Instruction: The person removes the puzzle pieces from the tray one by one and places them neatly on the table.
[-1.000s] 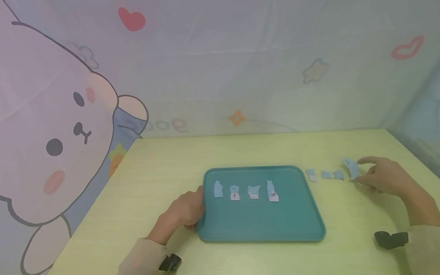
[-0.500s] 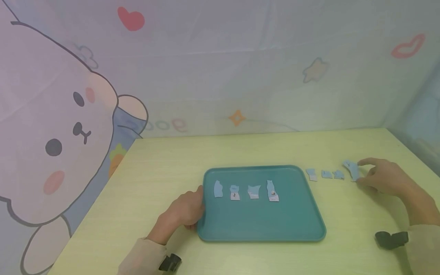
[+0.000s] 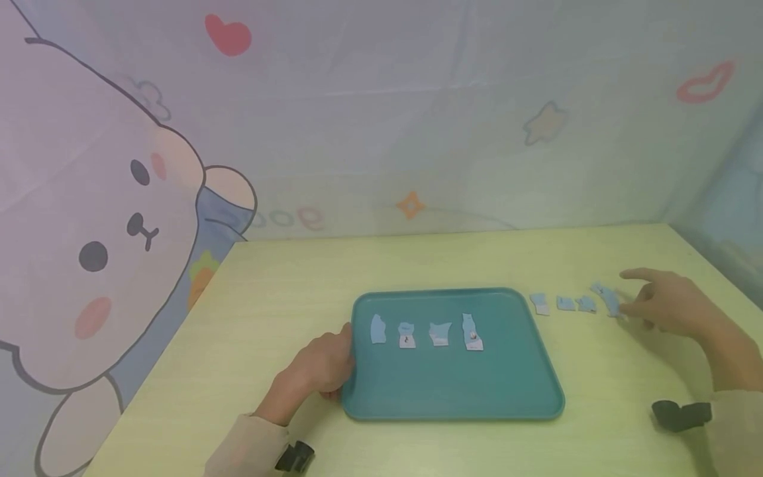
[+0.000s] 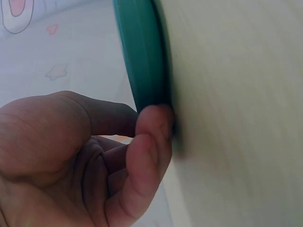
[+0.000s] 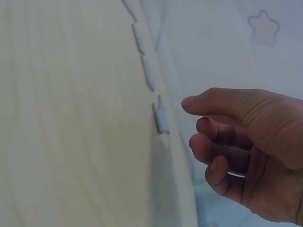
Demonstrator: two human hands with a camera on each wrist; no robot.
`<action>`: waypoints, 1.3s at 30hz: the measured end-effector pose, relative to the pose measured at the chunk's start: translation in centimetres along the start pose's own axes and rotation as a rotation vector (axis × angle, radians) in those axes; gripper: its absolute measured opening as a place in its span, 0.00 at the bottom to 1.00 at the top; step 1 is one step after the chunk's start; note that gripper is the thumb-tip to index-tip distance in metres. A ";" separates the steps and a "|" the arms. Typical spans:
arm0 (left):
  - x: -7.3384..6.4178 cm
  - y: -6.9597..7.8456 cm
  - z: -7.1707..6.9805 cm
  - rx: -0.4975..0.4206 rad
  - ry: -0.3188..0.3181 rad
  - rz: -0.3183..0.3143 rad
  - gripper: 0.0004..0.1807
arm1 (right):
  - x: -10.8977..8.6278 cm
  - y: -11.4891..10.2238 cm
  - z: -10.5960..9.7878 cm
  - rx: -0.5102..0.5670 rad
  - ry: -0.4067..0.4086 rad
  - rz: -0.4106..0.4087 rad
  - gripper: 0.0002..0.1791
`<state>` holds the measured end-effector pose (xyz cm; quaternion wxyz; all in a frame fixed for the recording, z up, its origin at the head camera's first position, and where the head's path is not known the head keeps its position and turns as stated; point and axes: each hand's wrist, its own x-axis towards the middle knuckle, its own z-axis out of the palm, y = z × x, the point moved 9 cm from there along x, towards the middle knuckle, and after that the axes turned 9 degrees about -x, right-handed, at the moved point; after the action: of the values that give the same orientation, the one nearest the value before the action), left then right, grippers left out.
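Note:
My left hand (image 3: pixel 326 361) grips the left rim of a teal tray (image 3: pixel 453 391); in the left wrist view the fingertips curl at the tray's edge (image 4: pixel 144 52). On the tray lie several thin, irregular light-blue pieces, some with white ends, such as a long one (image 3: pixel 472 332). My right hand (image 3: pixel 673 303) hovers at the far right beside a slanted light-blue piece (image 3: pixel 606 299). Its thumb and index finger are spread apart. In the right wrist view, a gap separates this hand (image 5: pixel 246 142) from the nearest piece (image 5: pixel 161 118), and nothing is between the fingers.
Three more light-blue pieces lie in a row right of the tray: a blue-and-white one (image 3: pixel 540 304), a small one (image 3: pixel 565 303) and a jagged one (image 3: pixel 587 305). The pale yellow table (image 3: pixel 286 278) ends at a printed cloth backdrop (image 3: pixel 369 132).
One second ago my right fingers were at the rightmost piece, which looked raised. It now lies turned slightly on the table, and the index finger has lifted away. The left hand has stayed put.

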<state>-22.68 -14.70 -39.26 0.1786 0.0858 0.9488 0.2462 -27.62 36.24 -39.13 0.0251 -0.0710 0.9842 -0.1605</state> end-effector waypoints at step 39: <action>0.1 -0.1 0.0 0.019 0.005 -0.009 0.33 | 0.3 -17.8 -1.2 0.205 0.013 -0.236 0.31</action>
<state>-22.78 -14.74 -39.33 0.1763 0.0827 0.9518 0.2369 -25.70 19.88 -32.28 0.0068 -0.1820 0.9476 -0.2626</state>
